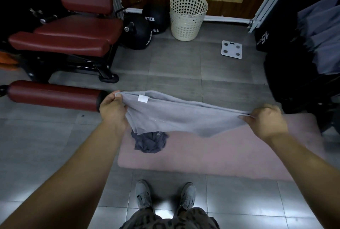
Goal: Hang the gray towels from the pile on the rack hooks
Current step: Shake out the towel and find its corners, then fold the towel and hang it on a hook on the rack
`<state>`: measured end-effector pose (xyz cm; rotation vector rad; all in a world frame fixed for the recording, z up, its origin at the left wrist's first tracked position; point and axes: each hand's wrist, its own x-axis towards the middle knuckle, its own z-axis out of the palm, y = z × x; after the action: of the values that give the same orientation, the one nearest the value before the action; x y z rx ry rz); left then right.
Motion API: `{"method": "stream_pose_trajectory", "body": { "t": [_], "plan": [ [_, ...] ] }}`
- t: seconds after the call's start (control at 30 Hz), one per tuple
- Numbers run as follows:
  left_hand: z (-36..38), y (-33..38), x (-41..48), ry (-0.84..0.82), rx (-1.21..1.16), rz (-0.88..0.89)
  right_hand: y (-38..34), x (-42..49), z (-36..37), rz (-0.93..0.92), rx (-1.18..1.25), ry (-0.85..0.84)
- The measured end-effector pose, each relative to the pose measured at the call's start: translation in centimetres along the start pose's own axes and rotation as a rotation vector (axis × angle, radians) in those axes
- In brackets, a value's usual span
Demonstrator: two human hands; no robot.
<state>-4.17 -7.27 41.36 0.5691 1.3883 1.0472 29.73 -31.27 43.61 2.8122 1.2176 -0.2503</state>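
A light gray towel (176,114) with a white label is stretched out between both my hands above the floor. My left hand (112,108) grips its left corner, and my right hand (266,118) pinches its right corner. Below it, a crumpled darker gray towel (150,141) lies on a pink mat (230,153). At the right edge, several gray towels (320,32) hang on a dark rack; its hooks are hidden.
A red padded gym bench (70,32) and a red roller (53,93) stand at the left. Black medicine balls (145,26), a cream laundry basket (186,15) and a white scale (231,49) sit by the far wall. My shoes (165,194) stand on gray tiles.
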Motion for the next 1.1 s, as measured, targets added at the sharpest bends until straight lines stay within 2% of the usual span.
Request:
{"method": "stream_pose_trajectory", "body": {
  "t": [0.07, 0.17, 0.23, 0.47, 0.67, 0.77, 0.9, 0.97, 1.1],
  "plan": [
    [-0.2, 0.0, 0.3, 0.031, -0.004, 0.007, -0.1, 0.1, -0.2, 0.044, 0.221, -0.039],
    [-0.9, 0.5, 1.0, 0.093, -0.003, 0.006, -0.7, 0.0, -0.5, 0.120, 0.710, -0.070],
    [-1.5, 0.8, 1.6, 0.131, 0.000, 0.003, -0.9, 0.0, -0.5, 0.113, 0.876, -0.066],
    [-2.5, 0.6, 2.7, 0.173, 0.030, 0.040, -0.6, 0.7, -1.2, 0.059, 0.812, -0.051],
    [-2.8, 0.3, 2.9, 0.179, 0.056, 0.046, -0.9, 0.6, -0.9, 0.081, 0.910, 0.005],
    [-2.8, 0.3, 2.8, 0.193, 0.085, 0.050, -0.9, 0.5, -0.7, 0.064, 0.924, -0.030],
    [-3.0, 0.3, 2.5, 0.217, 0.103, 0.027, -1.1, -0.4, -1.3, 0.092, 1.299, -0.185],
    [-3.0, 0.1, 2.3, 0.218, 0.112, 0.029, -1.3, -0.7, -1.5, 0.111, 1.450, -0.212],
    [-2.7, -0.5, 1.7, 0.189, 0.157, 0.054, -2.2, -0.4, -0.8, 0.297, 1.410, -0.002]
  ]
}}
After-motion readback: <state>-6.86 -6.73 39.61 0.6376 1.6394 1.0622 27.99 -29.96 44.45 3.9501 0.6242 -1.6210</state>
